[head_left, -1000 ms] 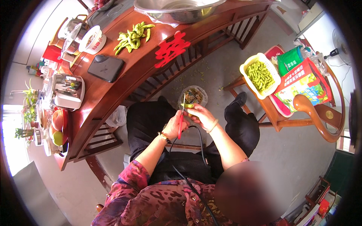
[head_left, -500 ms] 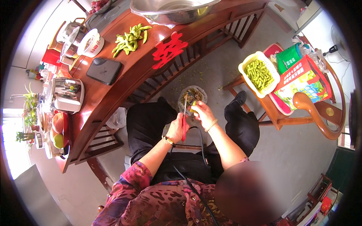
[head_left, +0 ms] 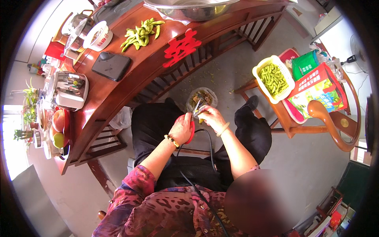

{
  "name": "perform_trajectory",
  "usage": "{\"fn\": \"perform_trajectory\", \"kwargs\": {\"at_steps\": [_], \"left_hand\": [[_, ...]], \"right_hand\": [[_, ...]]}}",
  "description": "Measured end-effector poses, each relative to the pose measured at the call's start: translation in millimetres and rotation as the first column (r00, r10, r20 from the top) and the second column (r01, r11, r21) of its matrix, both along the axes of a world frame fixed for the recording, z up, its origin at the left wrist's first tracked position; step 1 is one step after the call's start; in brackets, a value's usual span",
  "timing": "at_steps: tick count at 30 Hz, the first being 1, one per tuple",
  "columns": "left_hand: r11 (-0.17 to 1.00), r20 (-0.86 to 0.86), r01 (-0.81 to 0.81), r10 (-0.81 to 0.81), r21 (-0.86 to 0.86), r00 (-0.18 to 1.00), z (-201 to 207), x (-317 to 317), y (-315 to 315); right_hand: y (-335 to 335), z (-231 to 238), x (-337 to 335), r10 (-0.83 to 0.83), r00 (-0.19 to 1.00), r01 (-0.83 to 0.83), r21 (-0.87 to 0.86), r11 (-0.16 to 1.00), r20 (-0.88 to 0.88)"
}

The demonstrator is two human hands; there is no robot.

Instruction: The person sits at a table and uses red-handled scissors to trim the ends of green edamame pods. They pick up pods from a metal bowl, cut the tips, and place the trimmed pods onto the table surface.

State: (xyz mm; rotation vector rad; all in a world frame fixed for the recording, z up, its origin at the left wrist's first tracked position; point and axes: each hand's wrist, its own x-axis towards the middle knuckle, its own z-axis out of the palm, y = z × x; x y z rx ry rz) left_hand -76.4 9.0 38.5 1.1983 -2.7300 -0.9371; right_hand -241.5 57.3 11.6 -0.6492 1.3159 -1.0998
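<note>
Person seated, both forearms in from the lower edge, hands meeting over the lap. Left hand (head_left: 181, 129): grip clamped on red-handled scissors (head_left: 192, 129), blades pointing away from the body. Whether the blades meet or stand apart is too small to tell. Beaded bracelet (head_left: 171, 140) on that wrist. Right hand (head_left: 212, 118): grip pinched together on a green pod (head_left: 201, 119), mostly covered by the fingers, just beside the blades. Pale bangle (head_left: 223, 129) on the right wrist.

Beyond the hands, on the floor, a round container (head_left: 214, 96) with a pale lining holds mixed scraps; green bits lie scattered past it.

To the left, curved red-brown desk (head_left: 154, 59). On it: loose pile of green pods (head_left: 140, 34), black flat device (head_left: 111, 66) near the pile, white bowl (head_left: 98, 37) with contents unclear, metal basin (head_left: 193, 12) at the far end. Red paper cut-out (head_left: 181, 48) hangs over the edge.

To the right, wooden chair (head_left: 329, 122) bearing a pale yellow basket (head_left: 285, 94) full of pods, with a green packet (head_left: 304, 65) and a red package (head_left: 319, 89) beside it.
</note>
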Motion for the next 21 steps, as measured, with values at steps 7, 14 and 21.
{"fn": "perform_trajectory", "kwargs": {"at_steps": [7, 14, 21], "left_hand": [[0.987, 0.086, -0.025, 0.012, 0.16, 0.996, -1, 3, -1], [0.993, 0.055, 0.033, -0.039, 0.116, 0.998, -3, 6, -1], [0.993, -0.01, 0.07, -0.069, 0.094, 0.998, -13, 9, 3]], "right_hand": [[0, 3, -1, 0.029, 0.999, -0.028, 0.029, 0.999, -0.017], [1, 13, -6, 0.025, 0.978, -0.03, -0.018, 0.999, -0.206], [4, -7, -22, 0.101, 0.945, -0.121, -0.047, 0.992, -0.31]]}}
